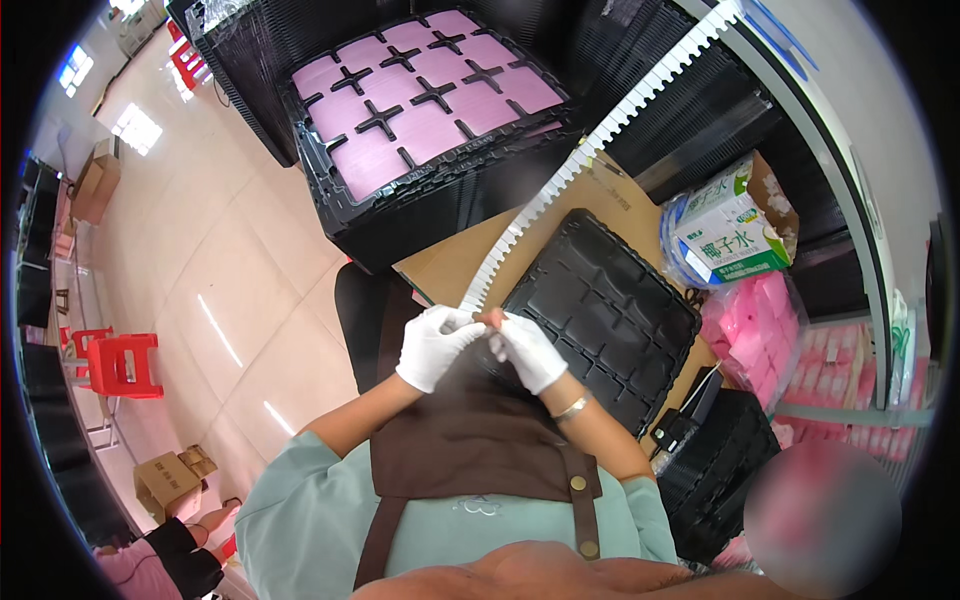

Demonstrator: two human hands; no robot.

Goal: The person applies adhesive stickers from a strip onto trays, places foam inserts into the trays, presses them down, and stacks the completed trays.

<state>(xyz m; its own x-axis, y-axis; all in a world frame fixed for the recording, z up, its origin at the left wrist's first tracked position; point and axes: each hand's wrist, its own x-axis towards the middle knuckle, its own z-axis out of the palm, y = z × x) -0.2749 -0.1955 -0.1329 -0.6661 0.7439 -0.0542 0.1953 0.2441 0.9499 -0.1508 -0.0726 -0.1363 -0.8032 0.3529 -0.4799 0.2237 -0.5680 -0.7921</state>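
A long white toothed strip (pixel 548 195) runs in a shallow curve from my hands up to the far right. My left hand (pixel 434 346), in a white glove, is closed on its near end. The right hand (pixel 527 350) is gloved too, with bare fingertips showing. Its fingers are pinched at the same end, against those of the left, and partly hide the strip's tip. Beyond and right of my hands, a black moulded plastic tray (pixel 610 310) rests on a brown cardboard surface (pixel 440 270).
Ahead stands a stack of black trays (pixel 400 215), with pink sheets (pixel 365 160) under black cross-shaped pieces on top. At right are an open carton (pixel 735 225), pink bagged pieces (pixel 755 330) and a metal rack frame (pixel 850 200). A red stool (pixel 122 365) stands on the left floor.
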